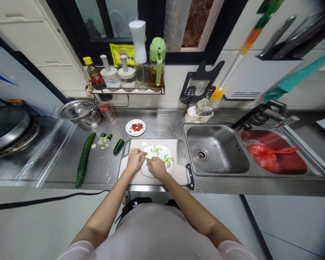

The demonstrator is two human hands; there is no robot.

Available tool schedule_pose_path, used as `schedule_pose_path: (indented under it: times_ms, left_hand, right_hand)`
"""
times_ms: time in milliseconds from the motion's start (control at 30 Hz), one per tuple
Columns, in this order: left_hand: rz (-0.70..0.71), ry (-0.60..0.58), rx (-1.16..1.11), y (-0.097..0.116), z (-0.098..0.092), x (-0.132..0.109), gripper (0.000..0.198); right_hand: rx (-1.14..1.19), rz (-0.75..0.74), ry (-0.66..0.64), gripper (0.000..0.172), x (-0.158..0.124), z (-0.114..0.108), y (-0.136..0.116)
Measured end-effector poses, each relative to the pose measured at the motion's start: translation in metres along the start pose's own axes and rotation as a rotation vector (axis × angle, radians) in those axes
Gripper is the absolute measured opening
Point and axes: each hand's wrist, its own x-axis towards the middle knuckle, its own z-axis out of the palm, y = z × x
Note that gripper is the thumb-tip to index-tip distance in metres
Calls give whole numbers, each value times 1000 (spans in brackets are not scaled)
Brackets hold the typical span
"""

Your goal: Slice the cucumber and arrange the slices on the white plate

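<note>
A squarish white plate (161, 172) lies on the pale cutting board (173, 144), with cucumber slices (156, 148) arranged in small groups on it. Over its left part, my left hand (135, 160) and my right hand (156, 167) nearly meet, fingertips bent together around small green pieces. Which hand holds which piece is too small to tell. One more slice (133, 150) rests on the board above my left hand. To the board's right lies a cleaver (183, 153) with a black handle. A cucumber stub (118, 147) sits left of the board.
A whole cucumber (84, 159) and scraps (104, 139) lie at the left. Behind the board is a small plate of chopped red pieces (135, 128). A lidded pot (82, 112) stands back left. The sink (216, 150) is at the right, with a red bag (264, 157) in its second basin.
</note>
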Motion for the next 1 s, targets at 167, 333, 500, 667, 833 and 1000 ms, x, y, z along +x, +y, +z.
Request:
schedule_pose_path:
  times_ms: [167, 333, 500, 667, 833, 1000]
  left_hand:
    - [-6, 6, -5, -1, 1, 0, 26]
    - [-12, 8, -4, 0, 1, 0, 26]
    - [-10, 5, -5, -1, 1, 2, 26]
    - [-12, 8, -16, -2, 3, 3, 25]
    - [-11, 11, -25, -3, 4, 3, 25]
    - [-10, 15, -35, -3, 4, 3, 25]
  right_hand:
    - [-3, -1, -18, 34, 0, -2, -1]
    - [-17, 0, -28, 36, -1, -4, -2]
    - [-18, 0, -37, 36, 0, -5, -2]
    - [-29, 3, -35, 36, 0, -4, -2]
    - [-28, 5, -39, 35, 0, -3, -2]
    - [-25, 6, -22, 36, -1, -2, 0]
